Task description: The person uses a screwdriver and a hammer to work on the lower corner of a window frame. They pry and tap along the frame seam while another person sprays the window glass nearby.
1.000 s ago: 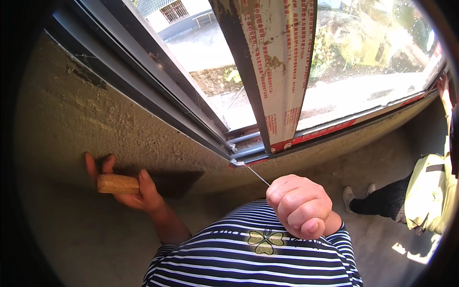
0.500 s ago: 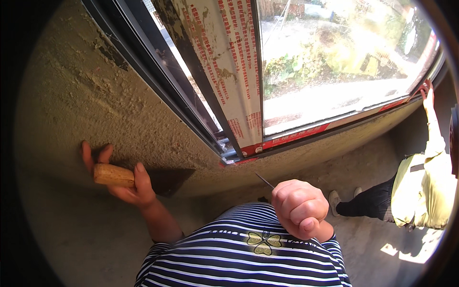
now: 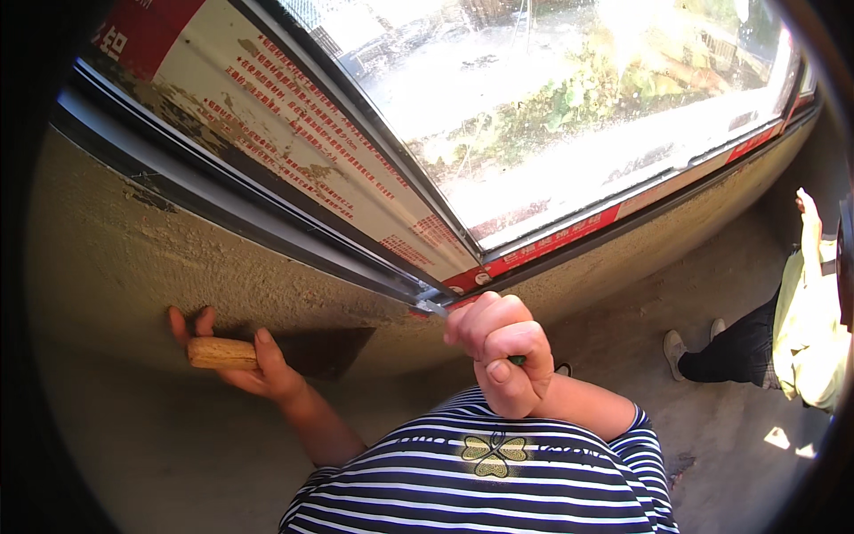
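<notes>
Left hand (image 3: 265, 377) is gripping a wood-handled trowel (image 3: 222, 353), right hand (image 3: 505, 347) is balled up around some green-ended tool (image 3: 517, 360), mostly hidden, right near the window frame (image 3: 356, 191).

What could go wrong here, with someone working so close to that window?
The right hand holds a mostly hidden tool near the window corner; a slip might scratch the glass pane. The left hand has two fingers off its wooden handle, so that could perhaps drop.
</notes>
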